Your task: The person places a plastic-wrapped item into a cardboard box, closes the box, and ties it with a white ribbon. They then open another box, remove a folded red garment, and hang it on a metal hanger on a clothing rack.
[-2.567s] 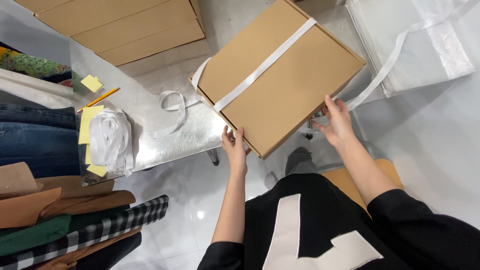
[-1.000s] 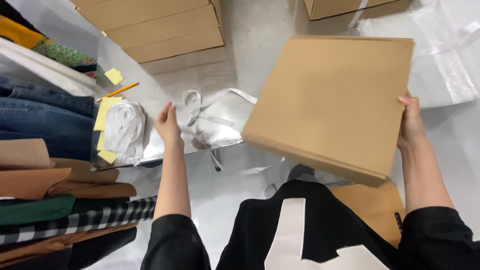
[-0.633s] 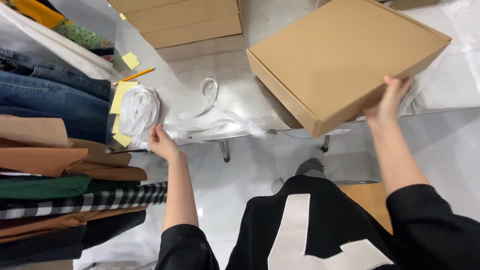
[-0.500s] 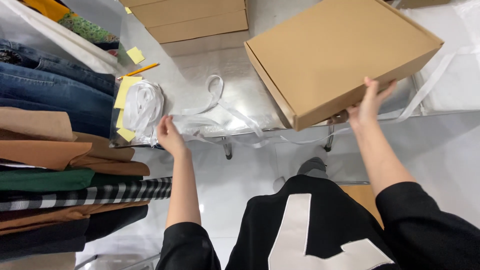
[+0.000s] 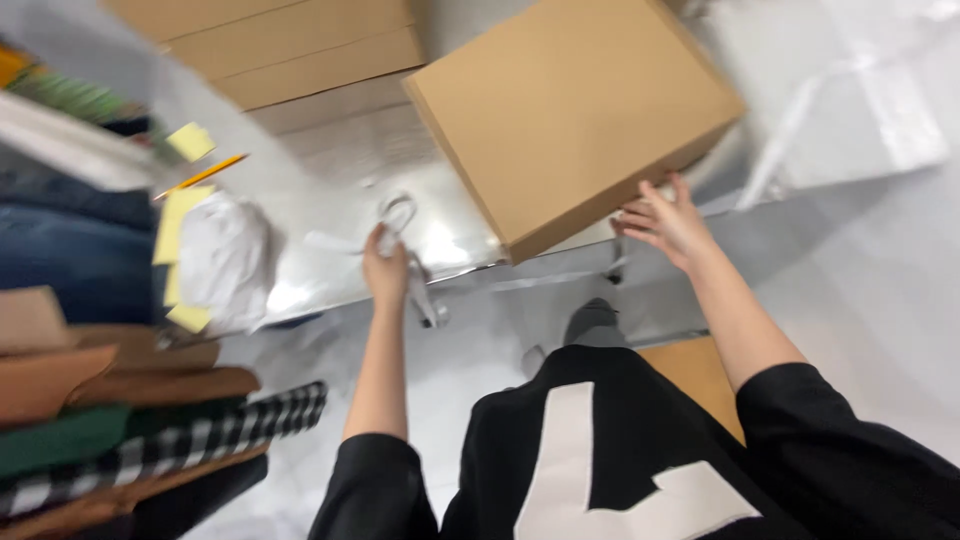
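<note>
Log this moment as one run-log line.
left hand: gripping white ribbon | right hand: on cardboard box edge | box: on shiny table

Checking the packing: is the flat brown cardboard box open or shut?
Shut: the flat brown cardboard box shows an unbroken top, no flap raised; the right hand touches its near edge.

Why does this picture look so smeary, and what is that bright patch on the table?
Head view: the whole frame is streaked by motion blur, so the cardboard box and right hand have soft edges. Head view: the shiny table throws white glare beside the left hand, which grips a white strap. Head view: the clothes pile at the left edge is blurred most.
</note>
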